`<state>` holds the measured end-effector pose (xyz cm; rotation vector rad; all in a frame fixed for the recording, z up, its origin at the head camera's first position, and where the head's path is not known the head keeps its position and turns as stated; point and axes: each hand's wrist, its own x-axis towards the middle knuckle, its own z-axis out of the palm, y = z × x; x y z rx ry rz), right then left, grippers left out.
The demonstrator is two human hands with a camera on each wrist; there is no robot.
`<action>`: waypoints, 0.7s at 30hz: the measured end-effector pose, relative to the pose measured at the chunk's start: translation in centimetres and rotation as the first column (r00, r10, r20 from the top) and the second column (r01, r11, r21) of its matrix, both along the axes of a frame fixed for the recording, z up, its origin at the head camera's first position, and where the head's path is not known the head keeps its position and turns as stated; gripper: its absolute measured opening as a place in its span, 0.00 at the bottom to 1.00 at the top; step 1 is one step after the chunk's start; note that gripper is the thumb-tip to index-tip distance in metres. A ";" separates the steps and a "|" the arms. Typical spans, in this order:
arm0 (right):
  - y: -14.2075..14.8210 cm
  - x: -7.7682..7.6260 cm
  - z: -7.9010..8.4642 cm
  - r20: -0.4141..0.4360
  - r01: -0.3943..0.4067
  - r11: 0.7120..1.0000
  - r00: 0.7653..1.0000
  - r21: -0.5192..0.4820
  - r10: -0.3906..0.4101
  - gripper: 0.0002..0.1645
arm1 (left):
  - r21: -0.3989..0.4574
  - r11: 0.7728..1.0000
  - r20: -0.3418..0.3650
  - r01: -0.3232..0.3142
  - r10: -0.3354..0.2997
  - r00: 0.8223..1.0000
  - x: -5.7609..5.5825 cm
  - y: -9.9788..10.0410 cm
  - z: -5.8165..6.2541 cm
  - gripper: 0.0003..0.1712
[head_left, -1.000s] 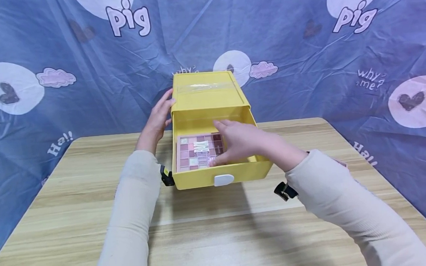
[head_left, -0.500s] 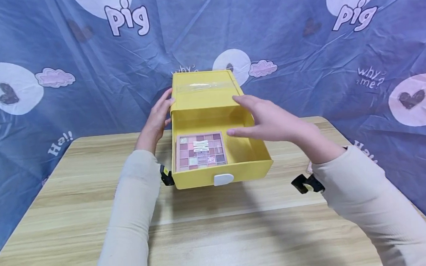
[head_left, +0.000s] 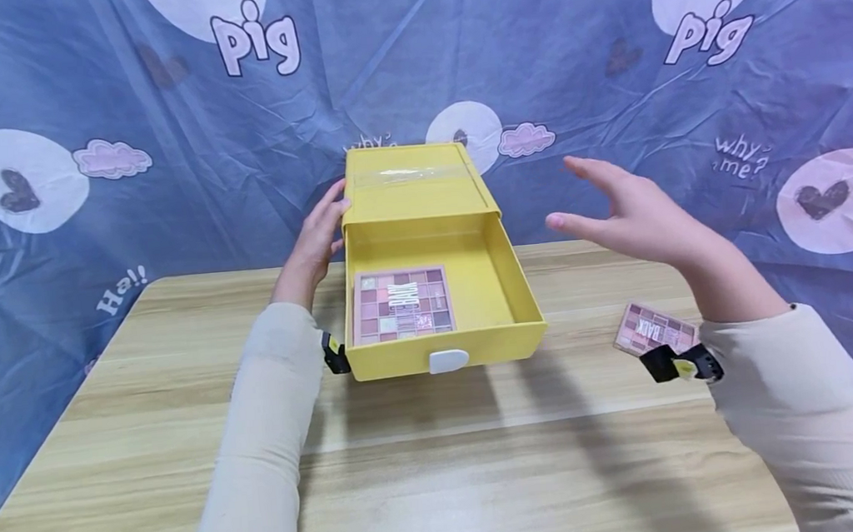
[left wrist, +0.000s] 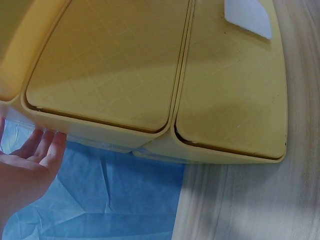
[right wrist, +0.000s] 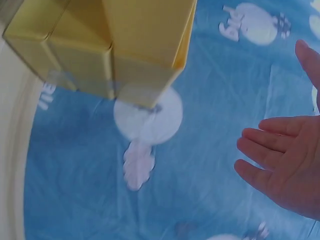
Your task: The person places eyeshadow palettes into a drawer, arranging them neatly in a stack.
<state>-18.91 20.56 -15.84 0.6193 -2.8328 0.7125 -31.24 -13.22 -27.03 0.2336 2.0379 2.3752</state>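
Since the earlier frame the right hand (head_left: 644,215) has swung outward, off the drawer's right side to mid-air well to its right — uncovering more of the table there; it is released, fingers and thumb spread, nothing held; left hand (head_left: 314,233) stays at the left side of the yellow plastic cabinet (head_left: 414,200), fingers extended and fingertips touching it, bracing rather than clenching.

Flat pink rectangular makeup palette with a grid of shades (head_left: 403,305) lies face up inside the pulled-out yellow plastic drawer (head_left: 389,359), against the left wall, bare floor to its right; a second pink grid palette (head_left: 645,328) lies on the pale wood-grain table (head_left: 414,484), right of the cabinet, partly behind the black wrist mount (head_left: 678,363).

Step in hand looks like the right hand moving between drawer and table; to do it well, keep the left hand steady so the cabinet does not slide, lift wide of the drawer rim, and take any palette by its edges — thin and flat, it probably needs a fingertip under one side.

Further out: white tab handle (head_left: 448,360) on the drawer front; clear tape (head_left: 412,173) across the cabinet top; blue printed cloth (head_left: 242,214) behind.
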 end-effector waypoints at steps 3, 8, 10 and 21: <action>1.6 -0.1 -0.5 0.038 0.062 0.998 0.997 -0.032 -0.060 0.44 | -0.004 1.000 -0.006 -0.002 0.002 1.000 0.0 0.0 0.0 0.30; 4.3 -0.5 -2.1 0.098 0.133 0.988 0.987 -0.084 -0.124 0.45 | -0.007 1.000 -0.006 -0.006 0.006 1.000 0.0 0.1 0.0 0.30; 5.3 -0.7 -2.8 0.118 0.157 0.983 0.982 -0.099 -0.145 0.45 | -0.002 1.000 -0.005 -0.007 0.007 1.000 0.0 0.2 0.0 0.30; 9.8 -1.5 -8.3 0.205 0.233 0.960 0.958 -0.157 -0.199 0.48 | -0.016 1.000 -0.009 -0.012 0.012 1.000 0.1 0.1 -0.1 0.30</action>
